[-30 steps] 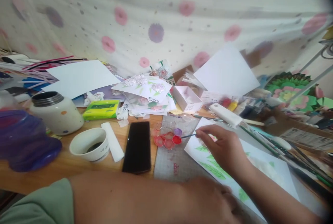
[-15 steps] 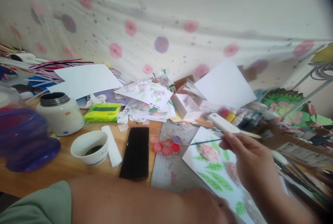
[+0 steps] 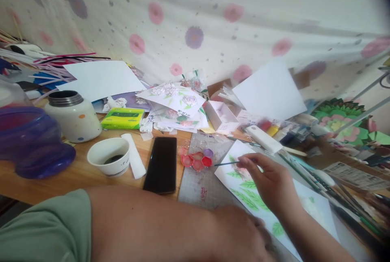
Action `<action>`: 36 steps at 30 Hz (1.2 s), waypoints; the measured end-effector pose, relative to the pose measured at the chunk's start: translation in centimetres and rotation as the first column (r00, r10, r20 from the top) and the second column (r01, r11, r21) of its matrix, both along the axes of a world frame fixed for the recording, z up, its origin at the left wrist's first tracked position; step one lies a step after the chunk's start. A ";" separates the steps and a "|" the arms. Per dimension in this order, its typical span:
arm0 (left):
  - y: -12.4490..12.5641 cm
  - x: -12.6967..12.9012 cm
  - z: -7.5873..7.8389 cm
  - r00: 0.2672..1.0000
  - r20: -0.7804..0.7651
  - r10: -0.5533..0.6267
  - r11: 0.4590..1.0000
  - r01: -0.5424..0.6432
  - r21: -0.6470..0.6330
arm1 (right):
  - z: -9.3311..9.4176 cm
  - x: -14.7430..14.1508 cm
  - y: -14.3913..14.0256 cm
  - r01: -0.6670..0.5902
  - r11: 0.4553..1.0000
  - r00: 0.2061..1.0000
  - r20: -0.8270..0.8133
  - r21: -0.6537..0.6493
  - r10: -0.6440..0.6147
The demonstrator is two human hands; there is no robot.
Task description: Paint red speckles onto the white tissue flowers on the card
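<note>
Over the painted sheet [image 3: 250,199], your right hand [image 3: 272,182] has its grip pinched on a thin blue brush [image 3: 227,163], thumb and fingertips together on the handle. The tip points to the left, just beside the red well [image 3: 206,161] of the small clear palette [image 3: 198,165], which straddles the left edge of the grey mat [image 3: 195,191]. If that tip is loaded, a drop could fall on the sheet should you swing it back too quickly. Your palm covers part of the artwork; if the colour under it is wet, a lowered wrist could smear it.

Your left hand [image 3: 240,233] is blurred near the sheet's lower edge, and I can't tell whether its grip is on anything. A shove from it might skew the sheet.

Farther out, your left forearm [image 3: 146,221] crosses in front of the phone [image 3: 161,164], so a careless sweep could nudge it. Beyond the white strip [image 3: 134,158], the cup [image 3: 120,166] of dark liquid stands on the table [image 3: 76,172]; a knocked cup would probably spill.
</note>
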State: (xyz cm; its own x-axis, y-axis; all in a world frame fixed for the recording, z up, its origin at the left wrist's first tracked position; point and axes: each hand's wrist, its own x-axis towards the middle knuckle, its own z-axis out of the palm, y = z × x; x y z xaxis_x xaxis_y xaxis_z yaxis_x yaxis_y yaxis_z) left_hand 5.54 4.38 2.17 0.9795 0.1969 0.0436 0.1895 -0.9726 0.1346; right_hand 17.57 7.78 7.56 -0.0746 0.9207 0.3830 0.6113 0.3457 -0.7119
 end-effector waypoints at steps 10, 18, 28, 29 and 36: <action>-0.4 -0.3 0.4 0.999 -0.025 0.030 0.999 -0.030 0.016 | 0.5 0.2 -0.2 -0.015 0.999 0.999 -0.042 0.033 0.017; -0.5 -0.5 -0.2 0.997 0.070 0.025 0.999 -0.028 0.035 | 4.9 8.4 -1.6 0.256 0.961 0.911 -0.357 0.102 -0.205; -0.7 -1.3 0.5 0.957 0.281 0.069 0.997 -0.076 0.012 | -0.1 18.8 -5.9 0.389 0.917 0.893 -0.280 0.087 -0.352; -0.8 -1.2 0.8 0.951 0.299 0.081 0.996 -0.091 0.021 | -0.3 19.0 -6.1 0.392 0.916 0.901 -0.241 0.090 -0.361; -0.8 -1.1 0.3 0.907 0.401 0.127 0.987 -0.155 0.038 | -0.1 19.3 -6.3 0.331 0.933 0.943 -0.011 0.139 -0.333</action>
State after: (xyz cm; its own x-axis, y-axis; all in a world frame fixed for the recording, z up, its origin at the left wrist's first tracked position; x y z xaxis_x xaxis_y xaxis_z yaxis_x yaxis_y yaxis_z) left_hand 4.42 3.63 2.44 0.8408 0.3145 0.4407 0.2702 -0.9491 0.1619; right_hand 36.87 1.49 7.43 0.2208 0.8324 0.5082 0.7167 0.2150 -0.6635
